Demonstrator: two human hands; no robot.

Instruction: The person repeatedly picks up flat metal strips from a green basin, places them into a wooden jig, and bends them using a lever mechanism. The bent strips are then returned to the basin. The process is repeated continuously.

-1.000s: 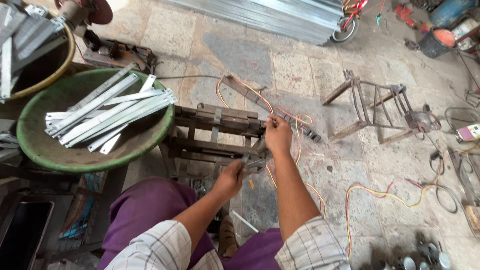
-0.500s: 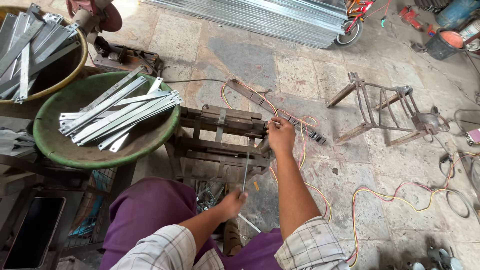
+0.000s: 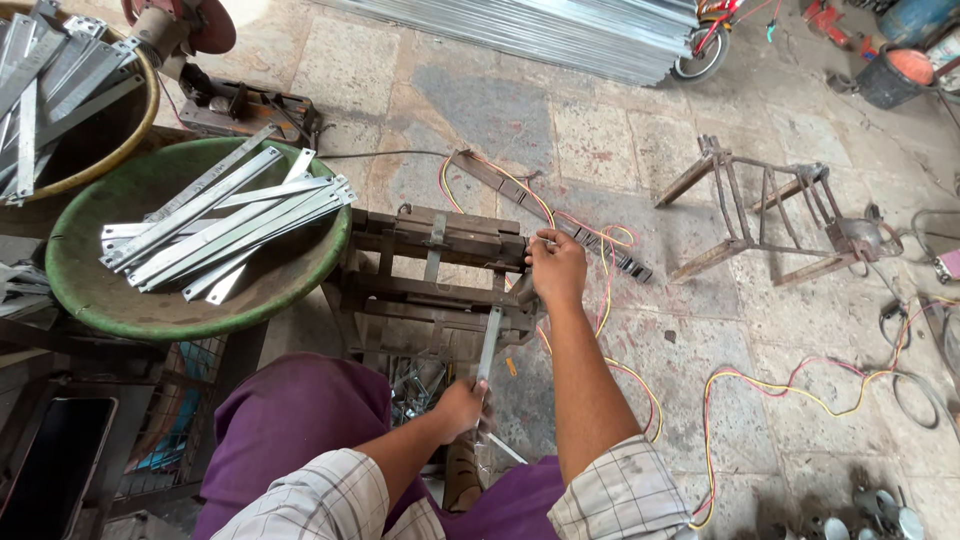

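I see the green basin (image 3: 110,300) of metal strips cut off at the left edge. My right hand (image 3: 557,268) grips the rusty jig's (image 3: 440,270) end; its fingertips are hidden. My left hand (image 3: 460,408) pinches a narrow metal strip (image 3: 489,345), standing upright below the jig.

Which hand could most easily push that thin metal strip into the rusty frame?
Probably the left hand: it already grips the thin grey metal strip at its lower end. The right hand rests on top of the rusty metal frame, away from the strip.
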